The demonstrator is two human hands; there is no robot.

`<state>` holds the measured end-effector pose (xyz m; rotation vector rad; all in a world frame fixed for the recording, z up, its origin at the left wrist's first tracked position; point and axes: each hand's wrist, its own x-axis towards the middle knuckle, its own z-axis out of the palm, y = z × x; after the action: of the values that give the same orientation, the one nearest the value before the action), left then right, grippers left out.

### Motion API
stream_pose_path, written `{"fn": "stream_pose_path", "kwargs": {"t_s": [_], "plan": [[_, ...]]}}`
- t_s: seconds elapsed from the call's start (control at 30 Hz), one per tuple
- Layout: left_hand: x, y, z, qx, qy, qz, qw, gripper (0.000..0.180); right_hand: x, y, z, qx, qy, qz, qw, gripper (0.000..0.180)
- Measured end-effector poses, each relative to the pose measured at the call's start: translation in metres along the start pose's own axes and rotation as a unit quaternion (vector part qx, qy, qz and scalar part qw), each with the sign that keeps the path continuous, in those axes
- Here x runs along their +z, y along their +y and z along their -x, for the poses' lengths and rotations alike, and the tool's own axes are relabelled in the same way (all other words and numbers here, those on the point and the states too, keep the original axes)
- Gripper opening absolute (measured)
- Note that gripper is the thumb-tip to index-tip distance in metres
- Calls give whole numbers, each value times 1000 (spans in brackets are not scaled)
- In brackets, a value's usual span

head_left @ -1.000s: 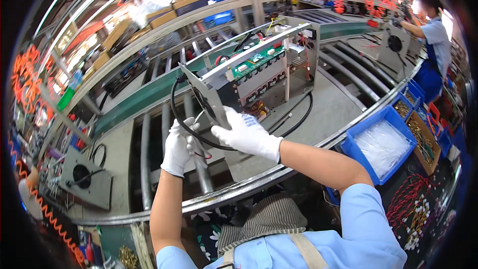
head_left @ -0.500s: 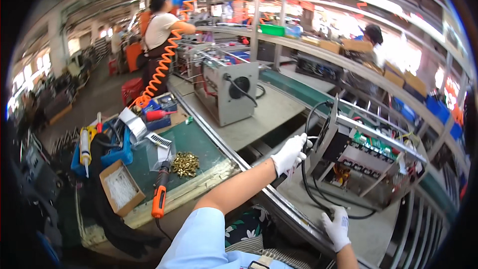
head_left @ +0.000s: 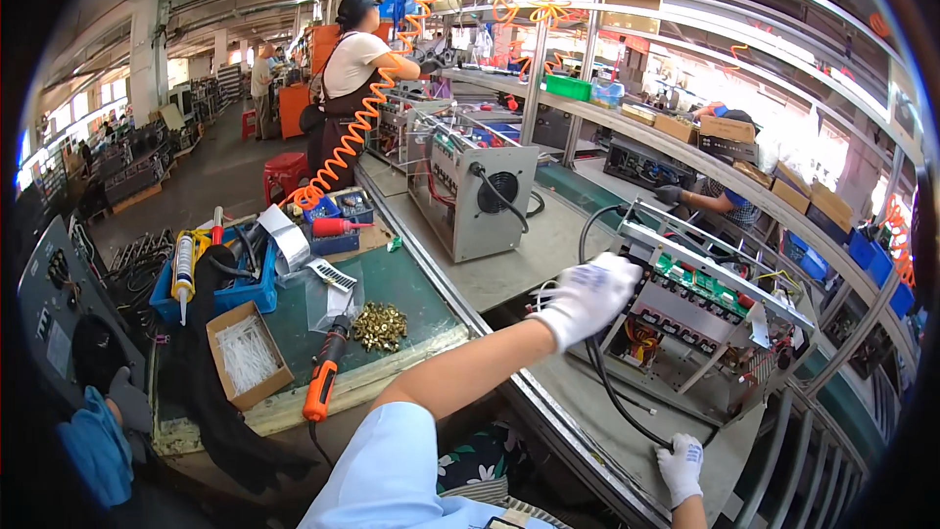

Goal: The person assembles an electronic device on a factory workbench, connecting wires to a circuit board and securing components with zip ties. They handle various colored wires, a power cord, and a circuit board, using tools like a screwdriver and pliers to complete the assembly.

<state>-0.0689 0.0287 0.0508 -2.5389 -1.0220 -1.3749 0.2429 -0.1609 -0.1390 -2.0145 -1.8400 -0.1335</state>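
Leftmost, on the table [head_left: 431, 279], orange electric screwdriver [head_left: 320, 389], presumably for quick reach. Next, left hand [head_left: 592, 299], blurred before black cable [head_left: 615, 399], fingers unreadable. Then right hand [head_left: 681, 467] at its bend, perhaps steadying it, pinch impossible to tell; beyond, open electronics chassis [head_left: 685, 316] upright on grey panel [head_left: 563, 384].

The left arm [head_left: 470, 360], bare below a light blue sleeve [head_left: 377, 465], reaches from the bottom middle of the frame to right of centre, its white-gloved left hand [head_left: 590, 302] blurred. At lower right, the right hand [head_left: 681, 470], gloved alike, has bent fingers above a short stretch of bare forearm [head_left: 689, 512].
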Motion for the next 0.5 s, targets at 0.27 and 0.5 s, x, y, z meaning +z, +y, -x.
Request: {"fn": "stream_pose_path", "kwargs": {"t_s": [0.27,0.5], "plan": [[101,123,-80,85,-295,-2,952,43,20,8,8,-28,74,-27,996,24],[139,128,0,186,-380,-68,903,35,14,14,10,-5,63,-19,998,23]]}}
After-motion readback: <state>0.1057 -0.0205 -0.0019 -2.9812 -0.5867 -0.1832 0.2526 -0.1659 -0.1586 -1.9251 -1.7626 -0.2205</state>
